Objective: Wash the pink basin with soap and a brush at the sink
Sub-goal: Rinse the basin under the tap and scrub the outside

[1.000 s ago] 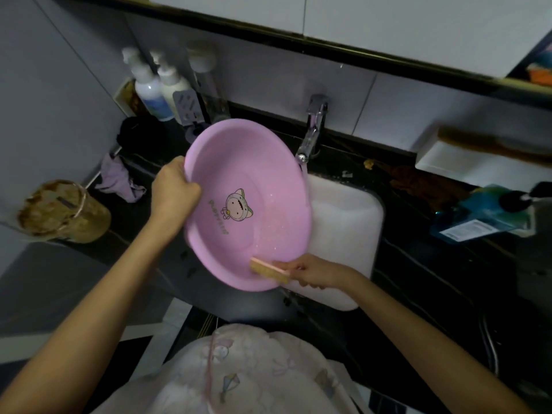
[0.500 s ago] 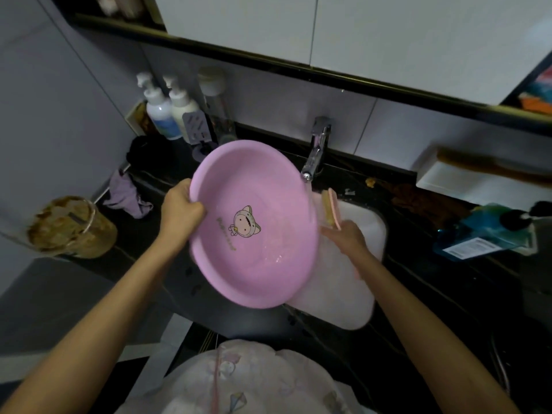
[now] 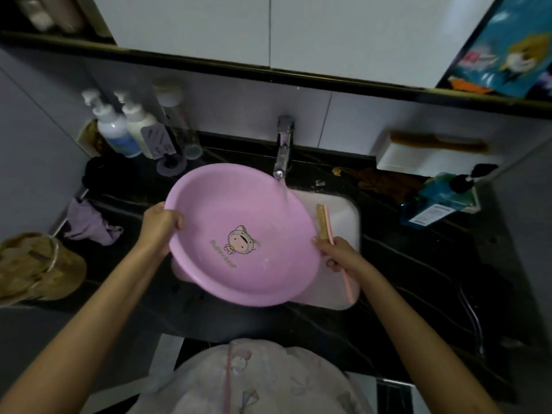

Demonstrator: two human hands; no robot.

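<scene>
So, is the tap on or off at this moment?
On. A stream of water falls from the tap spout onto the upper right rim of the basin, over the sink.

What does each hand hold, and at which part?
The left hand grips the pink basin at its left rim; the right hand holds the brush by its handle, just below the bristles.

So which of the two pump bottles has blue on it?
The left pump bottle: its lower half is blue. The right pump bottle beside it is plain whitish.
</scene>
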